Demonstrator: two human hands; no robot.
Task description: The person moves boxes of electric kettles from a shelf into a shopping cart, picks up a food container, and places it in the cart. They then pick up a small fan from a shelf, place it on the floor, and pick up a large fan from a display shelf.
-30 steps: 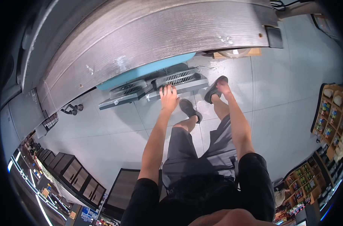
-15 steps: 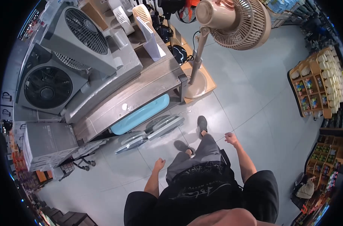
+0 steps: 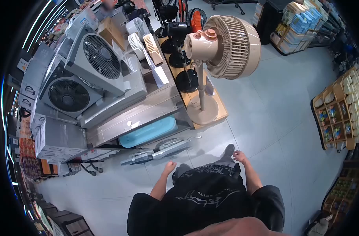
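I stand upright on a grey tiled shop floor. My left hand (image 3: 170, 166) hangs in front of me with its fingers curled in, holding nothing. My right hand (image 3: 239, 157) hangs beside my hip, fingers loosely apart, also holding nothing. Two flat grey box fans (image 3: 157, 151) lie on the floor just ahead of my left hand, half under a wooden display table (image 3: 146, 111). A light-blue panel (image 3: 148, 132) sits under that table.
A beige pedestal fan (image 3: 222, 45) stands on a low wooden platform (image 3: 211, 114) ahead. Grey box fans (image 3: 83, 74) and small fans crowd the table. Stacked cartons (image 3: 57, 141) are at left. Shelves of goods (image 3: 337, 114) stand at right.
I rose from a crouch. My left hand left the floor fan and drew back to my body; the view lifted from under the table to the whole display.
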